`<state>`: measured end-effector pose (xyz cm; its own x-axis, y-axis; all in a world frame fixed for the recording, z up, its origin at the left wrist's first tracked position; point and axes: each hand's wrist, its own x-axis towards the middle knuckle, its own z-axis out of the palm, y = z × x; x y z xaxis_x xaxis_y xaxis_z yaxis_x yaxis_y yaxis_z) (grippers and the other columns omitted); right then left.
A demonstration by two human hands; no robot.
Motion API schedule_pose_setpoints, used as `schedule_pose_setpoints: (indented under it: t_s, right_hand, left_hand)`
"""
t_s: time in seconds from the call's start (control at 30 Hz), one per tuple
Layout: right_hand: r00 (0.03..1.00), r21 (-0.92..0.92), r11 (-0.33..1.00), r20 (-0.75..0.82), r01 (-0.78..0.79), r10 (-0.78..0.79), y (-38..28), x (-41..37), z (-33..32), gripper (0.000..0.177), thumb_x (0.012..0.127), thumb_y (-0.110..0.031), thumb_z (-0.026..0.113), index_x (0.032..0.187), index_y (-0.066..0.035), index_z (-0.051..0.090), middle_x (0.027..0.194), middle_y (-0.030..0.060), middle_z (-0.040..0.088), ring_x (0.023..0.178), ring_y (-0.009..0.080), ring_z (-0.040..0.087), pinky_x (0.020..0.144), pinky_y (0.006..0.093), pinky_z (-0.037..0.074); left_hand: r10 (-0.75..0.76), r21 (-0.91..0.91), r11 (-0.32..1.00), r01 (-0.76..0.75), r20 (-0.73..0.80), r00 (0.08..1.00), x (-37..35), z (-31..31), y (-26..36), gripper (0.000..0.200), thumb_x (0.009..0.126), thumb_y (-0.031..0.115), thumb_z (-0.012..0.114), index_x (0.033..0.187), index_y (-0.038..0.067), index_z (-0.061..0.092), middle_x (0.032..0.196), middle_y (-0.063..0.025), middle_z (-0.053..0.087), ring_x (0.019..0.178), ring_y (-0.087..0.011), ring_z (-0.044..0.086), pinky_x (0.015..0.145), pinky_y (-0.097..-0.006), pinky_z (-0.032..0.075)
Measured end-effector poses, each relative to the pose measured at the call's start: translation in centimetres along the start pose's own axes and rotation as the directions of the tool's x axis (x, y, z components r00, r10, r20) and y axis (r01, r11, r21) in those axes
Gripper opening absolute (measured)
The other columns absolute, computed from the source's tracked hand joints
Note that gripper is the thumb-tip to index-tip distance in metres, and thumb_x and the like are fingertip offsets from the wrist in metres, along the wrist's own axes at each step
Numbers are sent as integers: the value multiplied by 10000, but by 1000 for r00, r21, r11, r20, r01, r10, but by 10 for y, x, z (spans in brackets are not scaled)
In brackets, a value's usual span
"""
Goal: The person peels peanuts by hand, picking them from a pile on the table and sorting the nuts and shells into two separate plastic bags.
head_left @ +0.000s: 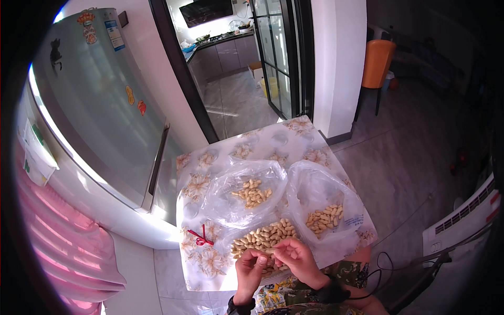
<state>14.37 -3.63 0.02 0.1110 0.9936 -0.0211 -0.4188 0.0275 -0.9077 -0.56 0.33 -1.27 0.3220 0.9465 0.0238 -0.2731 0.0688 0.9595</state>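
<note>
My left hand point(251, 268) and my right hand point(295, 258) are close together above a heap of peanuts in their shells point(270, 234) near the front edge of the table. Between their fingertips is a peanut point(269, 251), pinched from both sides. Behind the heap, an open clear plastic bag point(218, 197) holds a small pile of peanuts point(253, 194). To the right, another open plastic bag point(304, 184) has more peanuts point(324, 219) inside. Part of the front heap is hidden under my hands.
A red ribbon tie point(200, 236) lies on the left of the flowered tablecloth point(197, 185). A tall fridge point(105, 105) stands at the left, with a pink cloth point(73, 247) below it. Behind are a glass door point(273, 58) and an orange chair point(378, 63).
</note>
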Motion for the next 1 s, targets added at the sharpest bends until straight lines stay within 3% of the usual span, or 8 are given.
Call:
schedule_pose_setpoints:
  t_s: [0.07,0.2,0.4,0.5,0.77,0.93,1.0]
  right_hand:
    - [998,139,990,-56,-18,26,-4,1,-1,117,932,-81,595,1009,-1,559,877,61,623,739,105,587,677,232,478]
    - [996,137,990,-81,-18,30,-12,7,-4,129,927,-73,597,1021,3,552,884,72,625,753,115,586,692,245,478]
    - [992,11,993,-54,118,-117,-38,37,-8,149,934,-80,594,1045,10,553,884,48,628,735,78,570,656,207,466]
    - [986,-10,987,-57,158,-158,-42,59,-12,121,938,-68,578,1031,1,546,897,67,628,741,100,571,665,237,471]
    - [986,-72,987,-84,141,-147,-42,94,-9,162,931,-107,606,1042,0,558,886,46,638,751,90,592,680,222,486]
    - [984,-151,972,3,177,-179,-48,114,0,327,944,-85,568,1246,-15,465,1051,71,626,892,144,626,788,259,498]
    - [986,-200,966,17,166,-166,-46,109,-1,299,941,-75,567,1224,-17,490,1050,70,630,895,140,623,797,257,495]
  left_hand:
    - [-9,73,997,8,12,1000,1,4,6,171,922,165,633,903,4,578,828,-51,643,748,-96,580,715,-238,471]
    - [-16,102,995,14,15,1000,1,5,6,182,937,179,613,904,4,576,813,-49,633,750,-95,564,717,-236,454]
    - [-28,77,997,26,24,999,0,4,15,151,936,147,609,912,2,576,818,-53,628,745,-97,559,717,-236,452]
    - [-26,69,997,25,20,999,-3,-1,17,136,934,128,609,914,-2,575,833,-57,630,753,-100,568,720,-237,458]
    - [-18,130,991,13,34,999,-6,-16,17,131,926,121,626,958,2,581,877,-27,638,804,-81,593,736,-214,465]
    - [-16,150,989,13,18,1000,-8,-18,15,124,920,115,632,953,4,590,890,-22,638,781,-74,581,734,-211,460]
    - [5,179,984,-10,26,1000,-8,-21,14,118,910,111,645,943,5,606,891,-17,641,768,-71,578,732,-213,462]
